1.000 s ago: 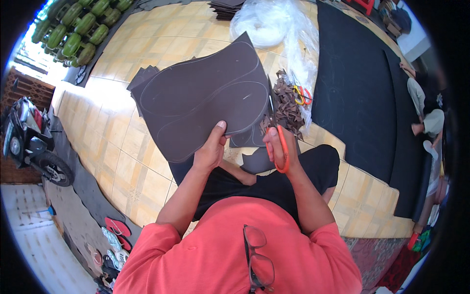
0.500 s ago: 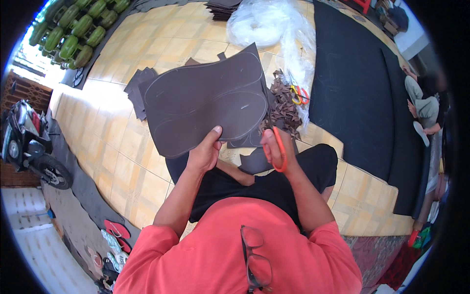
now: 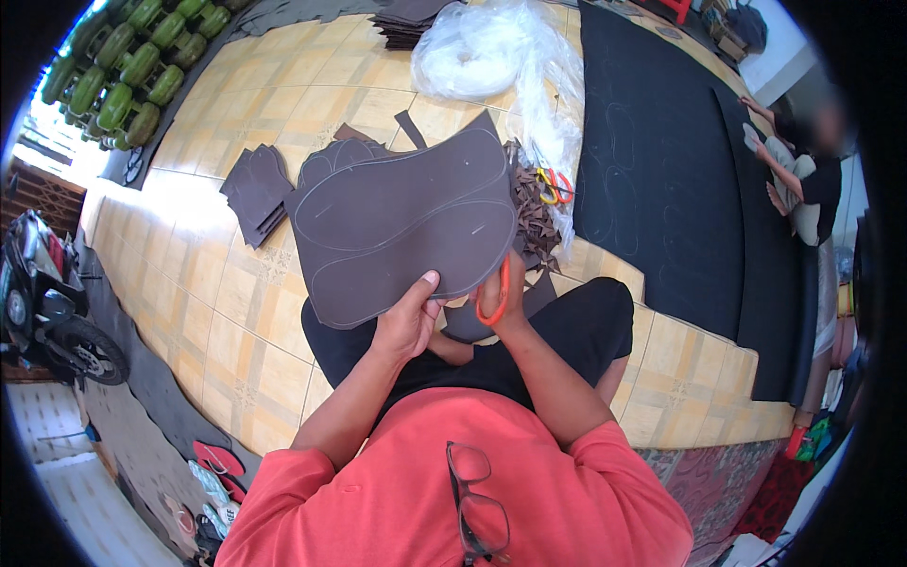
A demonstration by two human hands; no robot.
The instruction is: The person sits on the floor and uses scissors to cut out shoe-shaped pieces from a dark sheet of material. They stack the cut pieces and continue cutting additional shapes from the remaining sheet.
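My left hand (image 3: pixel 408 317) grips the lower edge of a dark brown foam sheet (image 3: pixel 378 222), thumb on top and fingers underneath. Pale outlines of sole shapes are drawn on the sheet, which is held up over my lap. In my right hand (image 3: pixel 511 295) is a pair of scissors (image 3: pixel 495 304) with orange handles, at the sheet's lower right edge. The sheet hides the blades. That edge runs in a curve along the drawn line. Brown offcuts (image 3: pixel 537 222) lie heaped just beyond, and a larger brown piece (image 3: pixel 539 295) lies below my right hand.
Stacked brown pieces (image 3: pixel 257 194) lie left on the tiles, with another stack (image 3: pixel 408 24) farther off. Yellow-and-red-handled scissors (image 3: pixel 556 186) rest by the offcuts. Clear plastic (image 3: pixel 482 57) lies ahead, long black sheeting (image 3: pixel 661 189) at right. Another person (image 3: pixel 803 180) sits far right.
The foam sheet has tilted and dropped slightly toward my lap. My right hand, with the scissors, has come in closer to my left hand along the sheet's lower edge. The whole view has shifted slightly.
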